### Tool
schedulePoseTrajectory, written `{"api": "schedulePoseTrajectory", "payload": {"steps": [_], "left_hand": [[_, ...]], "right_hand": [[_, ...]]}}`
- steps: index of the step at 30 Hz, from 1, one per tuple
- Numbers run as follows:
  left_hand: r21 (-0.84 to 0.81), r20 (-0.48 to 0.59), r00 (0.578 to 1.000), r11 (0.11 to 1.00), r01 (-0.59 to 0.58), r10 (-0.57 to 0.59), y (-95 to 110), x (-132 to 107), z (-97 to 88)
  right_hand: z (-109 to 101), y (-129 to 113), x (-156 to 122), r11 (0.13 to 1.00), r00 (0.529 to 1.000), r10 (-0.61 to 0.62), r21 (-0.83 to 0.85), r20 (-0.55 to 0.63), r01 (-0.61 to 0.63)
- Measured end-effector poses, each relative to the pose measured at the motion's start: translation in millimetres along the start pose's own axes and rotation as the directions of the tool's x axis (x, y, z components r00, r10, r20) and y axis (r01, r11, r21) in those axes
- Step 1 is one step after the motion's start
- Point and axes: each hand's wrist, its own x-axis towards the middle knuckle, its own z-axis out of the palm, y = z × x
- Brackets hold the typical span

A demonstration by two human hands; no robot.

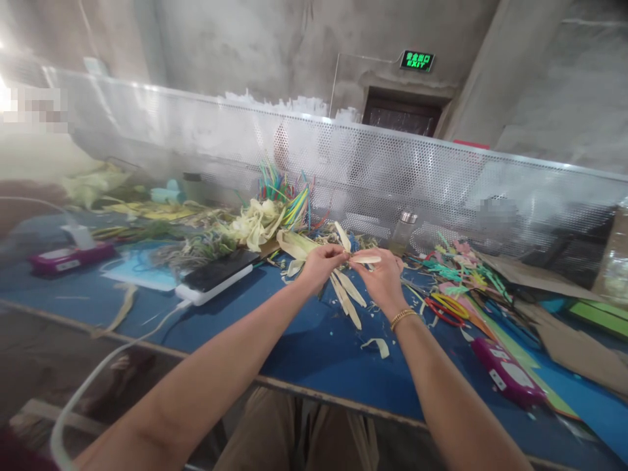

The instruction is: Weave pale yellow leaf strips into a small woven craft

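My left hand (320, 267) and my right hand (385, 275) meet over the blue table, both closed in a pinch. Between their fingertips are pale strips that look like corn husk (342, 237), joined near the middle and fanning outward. One strip points up, another lies across my right fingers, and longer strips (349, 301) hang or lie below. The exact pinch point is partly hidden by the fingers. Left of my hands rest wider husk leaves (294, 245), and a curled husk scrap (379, 347) lies in front.
A black-topped white device (220, 275) with a white cable lies at left. Purple power strips (507, 373) sit on both sides. Colourful stems (289, 193), a lidded bottle (404, 230) and cardboard (574, 340) surround the work. A perforated metal screen (318, 157) stands behind. Another person is at far left.
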Motion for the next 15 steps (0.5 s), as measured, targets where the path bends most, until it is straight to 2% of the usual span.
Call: {"api": "schedulePoseTrajectory", "payload": {"steps": [4,6,9,13,15], "left_hand": [[0.113,0.031,0.999,0.994,0.014,-0.017,3,-1,-1.9],[0.109,0.059,0.997,0.993,0.039,-0.045,3,0,-3.4],[0.034,0.133,0.988,0.996,0.079,-0.083,3,1,-7.1],[0.000,0.208,0.966,0.988,0.155,-0.152,6,4,-13.1],[0.008,0.234,0.956,0.983,0.182,-0.179,7,4,-15.5]], "right_hand": [[-1,2,1,0.998,0.998,0.059,0.033,0.012,-0.059],[2,4,0,0.983,0.991,0.127,0.131,0.031,-0.130],[6,8,-1,0.922,0.974,0.208,0.314,0.091,-0.226],[8,6,-1,0.860,0.964,0.206,0.438,0.170,-0.262],[8,2,0,0.797,0.954,0.213,0.527,0.212,-0.295]]}}
